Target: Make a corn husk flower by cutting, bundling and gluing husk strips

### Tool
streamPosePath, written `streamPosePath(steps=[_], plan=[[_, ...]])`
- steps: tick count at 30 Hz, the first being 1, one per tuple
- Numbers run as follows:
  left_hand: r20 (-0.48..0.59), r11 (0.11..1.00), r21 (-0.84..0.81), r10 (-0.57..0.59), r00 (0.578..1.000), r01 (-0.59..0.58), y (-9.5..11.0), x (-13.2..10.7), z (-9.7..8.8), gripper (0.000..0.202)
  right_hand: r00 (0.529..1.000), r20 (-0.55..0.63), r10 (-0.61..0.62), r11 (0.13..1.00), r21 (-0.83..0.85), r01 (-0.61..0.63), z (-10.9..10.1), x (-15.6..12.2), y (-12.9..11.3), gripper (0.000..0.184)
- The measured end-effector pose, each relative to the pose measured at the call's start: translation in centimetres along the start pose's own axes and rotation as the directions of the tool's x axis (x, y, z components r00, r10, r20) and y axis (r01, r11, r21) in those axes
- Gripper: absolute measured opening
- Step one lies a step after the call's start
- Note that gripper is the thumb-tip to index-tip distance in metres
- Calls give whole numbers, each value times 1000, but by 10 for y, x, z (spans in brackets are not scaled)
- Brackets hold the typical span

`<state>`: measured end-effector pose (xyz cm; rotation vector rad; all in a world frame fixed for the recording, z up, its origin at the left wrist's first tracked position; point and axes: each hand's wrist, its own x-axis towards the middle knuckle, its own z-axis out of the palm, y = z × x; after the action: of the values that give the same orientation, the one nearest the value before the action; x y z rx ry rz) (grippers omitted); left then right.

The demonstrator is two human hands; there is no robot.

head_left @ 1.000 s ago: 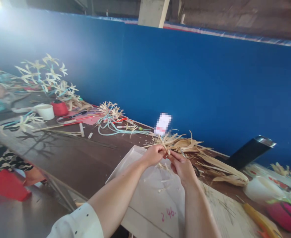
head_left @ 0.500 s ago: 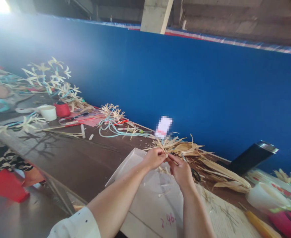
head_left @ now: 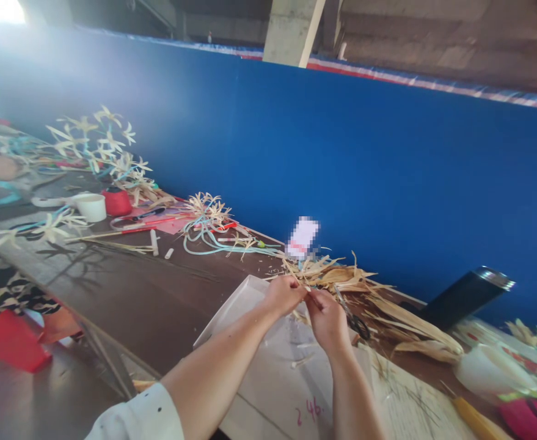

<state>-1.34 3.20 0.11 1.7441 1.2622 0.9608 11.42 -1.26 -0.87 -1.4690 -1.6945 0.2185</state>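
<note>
My left hand and my right hand meet above a white board on the dark table. Both pinch the same thin strip of dried husk between fingertips, left from the left side, right from just below. Right behind my hands lies a pile of dried corn husks. Black scissors rest next to my right hand, partly hidden by it.
Husk flowers, a red thread spool, a white cup and light blue strips lie along the table's far left. A black flask, a white cup and a pink object sit right. A blue wall backs the table.
Both hands have drawn a little closer together and shifted slightly, still working the same husk strip. The view has tipped down a bit.
</note>
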Motion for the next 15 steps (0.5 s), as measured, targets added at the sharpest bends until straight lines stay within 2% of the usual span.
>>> streamPosePath(steps=[5,11,15], plan=[[14,999,43,10,1000,-10,0,0,0,28,1000,-5,-23,999,-45,23,0,0,-2,27],[76,1000,8,-13,997,13,0,0,-2,32,1000,4,-23,998,-63,23,-2,-1,-2,26],[114,999,-16,-36,993,38,-1,0,-2,29,1000,16,-2,998,-67,3,-2,-1,-2,27]])
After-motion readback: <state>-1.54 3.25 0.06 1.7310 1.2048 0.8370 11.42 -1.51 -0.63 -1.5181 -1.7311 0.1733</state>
